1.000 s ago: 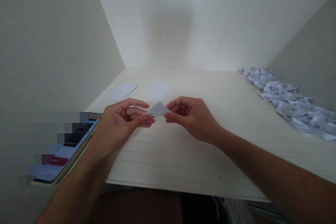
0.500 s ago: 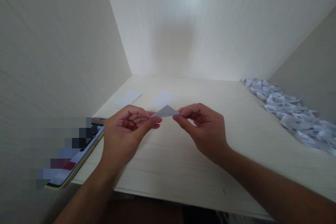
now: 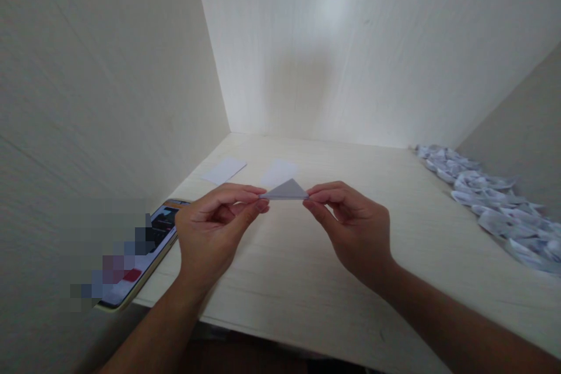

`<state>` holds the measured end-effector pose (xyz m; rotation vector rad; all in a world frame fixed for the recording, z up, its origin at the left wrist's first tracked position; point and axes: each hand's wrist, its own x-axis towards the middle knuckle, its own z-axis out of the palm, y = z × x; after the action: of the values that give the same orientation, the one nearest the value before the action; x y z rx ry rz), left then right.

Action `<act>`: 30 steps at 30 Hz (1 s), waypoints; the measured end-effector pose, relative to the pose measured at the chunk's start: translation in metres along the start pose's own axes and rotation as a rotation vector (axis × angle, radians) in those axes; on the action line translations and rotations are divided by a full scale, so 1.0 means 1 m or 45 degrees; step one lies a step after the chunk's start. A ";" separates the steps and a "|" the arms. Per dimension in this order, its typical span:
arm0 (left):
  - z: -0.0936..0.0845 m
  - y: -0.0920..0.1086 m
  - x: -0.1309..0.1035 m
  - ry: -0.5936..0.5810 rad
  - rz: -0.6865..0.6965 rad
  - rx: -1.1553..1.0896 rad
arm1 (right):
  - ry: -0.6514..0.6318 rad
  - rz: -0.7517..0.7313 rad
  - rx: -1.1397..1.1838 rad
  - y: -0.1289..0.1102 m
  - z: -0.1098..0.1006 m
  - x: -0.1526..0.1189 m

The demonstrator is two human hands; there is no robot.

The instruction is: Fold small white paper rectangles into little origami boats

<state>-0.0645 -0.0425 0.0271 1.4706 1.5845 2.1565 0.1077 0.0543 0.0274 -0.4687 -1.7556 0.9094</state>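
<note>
A small folded paper triangle is held up above the desk, its point facing away from me and its long edge toward me. My left hand pinches its left corner between thumb and fingers. At the opposite corner, the thumb and index finger of my right hand grip the paper. Just beyond the triangle lies a flat white paper sheet, partly covered by it. Another stack or sheet of white paper rests farther left on the desk.
A phone with a lit screen leans or lies at the left edge, partly blurred out. Many folded paper pieces run in a long heap along the right side. Pale walls enclose the desk at left, back and right.
The paper triangle now shows more of its face and lies more level between my fingers. Both hands still pinch its corners. The whole view has shifted slightly.
</note>
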 end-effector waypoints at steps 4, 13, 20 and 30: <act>0.003 0.001 -0.004 0.095 0.102 -0.004 | -0.009 -0.001 0.018 -0.001 0.001 -0.002; 0.008 -0.002 -0.005 0.293 0.381 0.001 | -0.170 0.501 0.485 -0.001 0.003 0.001; 0.000 -0.001 -0.003 -0.044 0.516 -0.120 | -0.440 0.947 0.941 0.007 0.002 0.003; -0.005 0.003 -0.002 -0.192 0.582 -0.076 | -0.637 1.102 1.069 0.014 -0.003 0.002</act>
<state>-0.0658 -0.0480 0.0281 2.0830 1.2132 2.2092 0.1079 0.0655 0.0182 -0.4467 -1.3589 2.4043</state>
